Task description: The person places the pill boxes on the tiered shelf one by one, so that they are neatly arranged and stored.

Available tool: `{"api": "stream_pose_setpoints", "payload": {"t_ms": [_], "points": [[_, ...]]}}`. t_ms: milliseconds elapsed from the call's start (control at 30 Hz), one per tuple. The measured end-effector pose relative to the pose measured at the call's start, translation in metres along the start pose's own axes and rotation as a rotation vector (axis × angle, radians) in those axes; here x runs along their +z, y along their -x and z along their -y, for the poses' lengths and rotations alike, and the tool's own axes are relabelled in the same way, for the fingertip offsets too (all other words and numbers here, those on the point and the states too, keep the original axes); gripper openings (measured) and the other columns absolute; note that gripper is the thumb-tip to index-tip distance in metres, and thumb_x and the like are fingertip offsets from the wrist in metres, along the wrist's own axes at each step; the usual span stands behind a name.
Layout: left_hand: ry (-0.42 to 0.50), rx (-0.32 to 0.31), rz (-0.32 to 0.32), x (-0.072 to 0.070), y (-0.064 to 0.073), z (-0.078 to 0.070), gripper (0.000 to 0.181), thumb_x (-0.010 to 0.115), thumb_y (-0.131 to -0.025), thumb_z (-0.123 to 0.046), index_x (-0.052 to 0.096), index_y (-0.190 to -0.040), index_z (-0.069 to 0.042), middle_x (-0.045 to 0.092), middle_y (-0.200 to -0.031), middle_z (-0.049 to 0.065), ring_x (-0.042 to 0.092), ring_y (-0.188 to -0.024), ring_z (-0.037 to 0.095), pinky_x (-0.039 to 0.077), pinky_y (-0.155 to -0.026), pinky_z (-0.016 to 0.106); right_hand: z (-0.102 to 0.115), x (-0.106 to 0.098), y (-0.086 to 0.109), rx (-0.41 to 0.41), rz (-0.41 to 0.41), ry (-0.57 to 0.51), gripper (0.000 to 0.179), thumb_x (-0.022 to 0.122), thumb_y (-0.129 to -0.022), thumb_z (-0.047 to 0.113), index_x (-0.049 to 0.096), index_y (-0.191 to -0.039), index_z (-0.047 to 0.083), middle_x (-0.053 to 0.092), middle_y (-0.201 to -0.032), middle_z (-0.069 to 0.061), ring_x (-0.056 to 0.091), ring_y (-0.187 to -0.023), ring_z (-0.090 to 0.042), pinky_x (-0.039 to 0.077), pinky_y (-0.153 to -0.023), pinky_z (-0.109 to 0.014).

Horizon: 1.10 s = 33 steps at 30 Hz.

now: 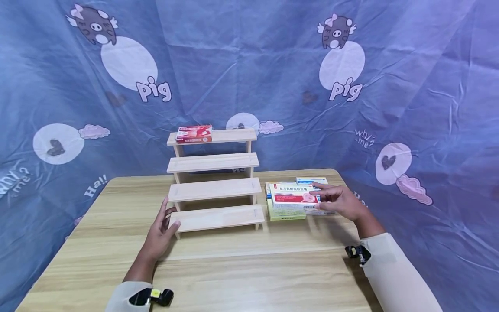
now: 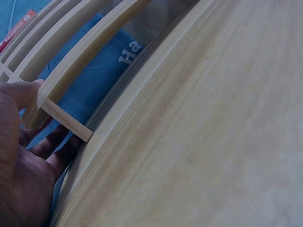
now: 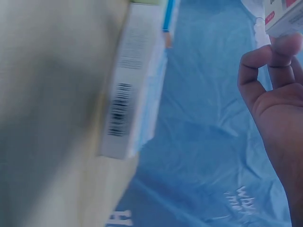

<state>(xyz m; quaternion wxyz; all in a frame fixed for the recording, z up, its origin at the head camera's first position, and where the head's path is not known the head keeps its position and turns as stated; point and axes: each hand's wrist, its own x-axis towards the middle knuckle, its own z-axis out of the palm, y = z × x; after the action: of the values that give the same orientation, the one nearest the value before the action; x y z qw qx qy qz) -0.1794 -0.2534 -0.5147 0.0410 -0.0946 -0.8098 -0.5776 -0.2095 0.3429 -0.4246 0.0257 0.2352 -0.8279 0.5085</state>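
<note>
Red-and-white cardboard box (image 1: 290,193), pinched in right hand (image 1: 344,202), left hand (image 1: 157,232) gripping stepped pale-wood rack (image 1: 216,189)

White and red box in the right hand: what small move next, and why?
Probably lift the white and red box toward the top shelf: the right hand pinches it above the other boxes, the left hand holds the wooden stand, and that shelf has bare space beside the red box.

Bright head view, soft shadows right of the pale four-tier wooden shelf (image 1: 215,189); dimmer wrist views, the right blurred.
</note>
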Motion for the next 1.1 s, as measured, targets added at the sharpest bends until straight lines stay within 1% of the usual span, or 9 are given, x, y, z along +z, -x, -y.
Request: {"api": "stream_pose_setpoints", "payload": {"t_ms": [133, 200, 300, 400, 533, 733, 833, 1000, 1100], "points": [[0.017, 0.009, -0.006, 0.001, -0.001, -0.001, 0.090, 0.061, -0.114, -0.018, -0.001, -0.178, -0.029, 0.042, -0.166, 0.028, 0.028, -0.163, 0.052, 0.023, -0.114, -0.005, 0.014, -0.006, -0.014, -0.046, -0.034, 0.015, 0.039, 0.084, -0.087, -0.009, 0.077, -0.125, -0.010, 0.056, -0.150, -0.042, 0.061, -0.127, 0.013, 0.054, -0.077, -0.014], [0.025, 0.012, -0.004, 0.002, -0.001, 0.000, 0.090, 0.060, -0.114, -0.017, -0.001, -0.178, -0.029, 0.042, -0.166, 0.028, 0.027, -0.163, 0.051, 0.022, -0.115, -0.004, 0.021, -0.008, -0.019, -0.057, -0.054, 0.017, 0.038, 0.083, -0.087, -0.010, 0.076, -0.125, -0.012, 0.057, -0.149, -0.042, 0.063, -0.119, 0.011, 0.053, -0.076, -0.015], [0.020, 0.014, 0.001, 0.002, -0.001, 0.001, 0.090, 0.061, -0.114, -0.018, -0.001, -0.178, -0.030, 0.042, -0.166, 0.027, 0.026, -0.164, 0.051, 0.021, -0.115, -0.004, 0.030, -0.011, -0.027, -0.065, -0.076, 0.038, 0.037, 0.081, -0.089, -0.010, 0.076, -0.126, -0.011, 0.057, -0.151, -0.040, 0.061, -0.124, 0.012, 0.051, -0.078, -0.013], [0.010, 0.004, 0.001, 0.001, -0.001, 0.002, 0.091, 0.061, -0.114, -0.019, -0.002, -0.178, -0.031, 0.042, -0.166, 0.027, 0.026, -0.164, 0.051, 0.021, -0.113, -0.006, 0.037, -0.012, -0.033, -0.060, -0.077, 0.041, 0.036, 0.080, -0.092, -0.006, 0.075, -0.128, -0.011, 0.054, -0.156, -0.037, 0.056, -0.134, 0.014, 0.053, -0.090, -0.009], [0.000, -0.009, -0.006, -0.002, 0.001, 0.002, 0.091, 0.060, -0.114, -0.019, -0.003, -0.177, -0.036, 0.041, -0.166, 0.028, 0.029, -0.162, 0.052, 0.023, -0.110, -0.007, 0.046, -0.011, -0.041, -0.049, -0.072, -0.015, 0.038, 0.079, -0.095, -0.005, 0.072, -0.131, -0.013, 0.048, -0.161, -0.036, 0.051, -0.140, 0.015, 0.055, -0.099, -0.009], [-0.012, -0.011, 0.001, -0.004, -0.001, 0.002, 0.091, 0.061, -0.114, -0.022, -0.003, -0.176, -0.041, 0.041, -0.167, 0.028, 0.030, -0.161, 0.052, 0.022, -0.110, -0.007, 0.057, -0.012, -0.055, -0.059, -0.083, -0.050, 0.039, 0.078, -0.095, -0.007, 0.069, -0.132, -0.015, 0.045, -0.165, -0.034, 0.049, -0.145, 0.010, 0.055, -0.103, -0.011], [-0.011, -0.010, 0.003, -0.005, -0.002, 0.001, 0.091, 0.060, -0.114, -0.022, -0.003, -0.176, -0.041, 0.040, -0.167, 0.028, 0.028, -0.162, 0.051, 0.020, -0.111, -0.007, 0.063, -0.016, -0.065, -0.046, -0.086, -0.043, 0.039, 0.078, -0.097, -0.004, 0.069, -0.134, -0.014, 0.045, -0.167, -0.031, 0.048, -0.152, 0.000, 0.056, -0.103, -0.012], [0.002, 0.011, 0.003, -0.002, -0.002, 0.000, 0.091, 0.061, -0.114, -0.020, -0.003, -0.177, -0.038, 0.041, -0.166, 0.029, 0.027, -0.163, 0.052, 0.021, -0.111, -0.007, 0.072, -0.021, -0.085, -0.031, -0.102, -0.006, 0.041, 0.078, -0.097, 0.000, 0.071, -0.136, -0.008, 0.047, -0.168, -0.024, 0.041, -0.164, -0.031, 0.055, -0.102, -0.011], [0.000, 0.006, 0.005, -0.001, -0.001, 0.000, 0.091, 0.060, -0.114, -0.019, -0.003, -0.176, -0.039, 0.041, -0.166, 0.028, 0.028, -0.163, 0.052, 0.022, -0.110, -0.007, 0.077, -0.022, -0.098, -0.027, -0.097, 0.016, 0.042, 0.079, -0.097, 0.002, 0.072, -0.138, -0.005, 0.050, -0.169, -0.019, 0.039, -0.163, -0.038, 0.055, -0.097, -0.011]]}}
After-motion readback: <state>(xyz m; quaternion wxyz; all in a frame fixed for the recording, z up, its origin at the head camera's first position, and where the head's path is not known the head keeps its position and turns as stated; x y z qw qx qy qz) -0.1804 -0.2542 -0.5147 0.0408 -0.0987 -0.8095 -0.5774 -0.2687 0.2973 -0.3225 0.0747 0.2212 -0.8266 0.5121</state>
